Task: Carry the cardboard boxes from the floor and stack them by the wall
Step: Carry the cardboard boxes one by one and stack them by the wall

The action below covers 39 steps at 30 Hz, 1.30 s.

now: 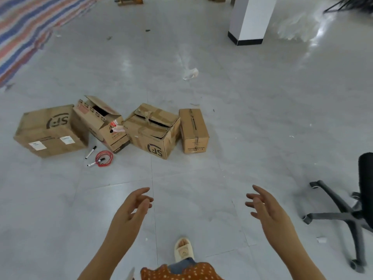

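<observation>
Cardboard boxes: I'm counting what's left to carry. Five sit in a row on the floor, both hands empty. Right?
Not five: the head view shows four cardboard boxes in the row. The left hand and right hand are indeed empty.

Office chair (357,217) right of boxes: seat and back cut by right edge, only base, casters and dark upright part show. Striped tarp (22,31) far left of white pillar (250,19): cut by top and left edges. Pillar top cut off. Wooden object (129,0) left of pillar: mostly out of frame, unidentifiable. Labels on leftmost box (50,130): print too small to read. Both forearms cut by bottom edge.
</observation>
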### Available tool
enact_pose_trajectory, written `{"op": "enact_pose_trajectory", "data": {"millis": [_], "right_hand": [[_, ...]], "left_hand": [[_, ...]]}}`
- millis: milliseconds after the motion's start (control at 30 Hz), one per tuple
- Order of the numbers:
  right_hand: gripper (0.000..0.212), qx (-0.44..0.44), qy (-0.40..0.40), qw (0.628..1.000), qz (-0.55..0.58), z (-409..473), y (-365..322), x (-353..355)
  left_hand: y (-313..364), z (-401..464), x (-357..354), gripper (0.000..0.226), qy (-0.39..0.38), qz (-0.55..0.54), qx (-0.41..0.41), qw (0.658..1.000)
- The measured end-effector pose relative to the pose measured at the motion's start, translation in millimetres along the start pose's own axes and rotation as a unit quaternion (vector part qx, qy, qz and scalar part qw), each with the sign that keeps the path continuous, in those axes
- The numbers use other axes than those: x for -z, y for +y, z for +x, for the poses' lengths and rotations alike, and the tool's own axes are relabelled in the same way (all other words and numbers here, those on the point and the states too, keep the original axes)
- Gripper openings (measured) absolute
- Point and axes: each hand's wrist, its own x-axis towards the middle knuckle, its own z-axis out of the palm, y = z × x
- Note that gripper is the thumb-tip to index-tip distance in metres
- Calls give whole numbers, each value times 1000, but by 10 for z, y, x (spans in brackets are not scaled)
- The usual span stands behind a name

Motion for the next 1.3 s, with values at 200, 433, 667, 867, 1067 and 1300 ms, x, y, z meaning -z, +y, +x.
{"op": "enact_pose_trajectory", "data": {"millis": [200, 433, 667, 867, 1067, 1300], "right_hand": [[33, -27, 18, 999, -16, 1091, -377, -36], [35, -68, -18, 996, -56, 2416, -536, -163], [32, -74, -71, 991, -80, 4333, -723, -151], [25, -81, -129, 983, -106, 5910, -842, -297], [32, -152, -161, 966, -134, 7221, 0, -1086], [42, -220, -168, 951, -135, 8407, 1526, -2206]], "left_hand": [[434, 1260, -5, 29, -18, 16, -6, 1000], [556, 2358, -276, 26, 12, 0, 46, 999], [937, 3781, -983, 25, 34, -26, 75, 996], [1135, 5067, -1414, 23, 12, 15, 121, 993], [339, 6375, -2087, 22, -30, 19, 220, 975], [-1102, 7726, -3075, 13, -54, -86, 405, 908]]}}
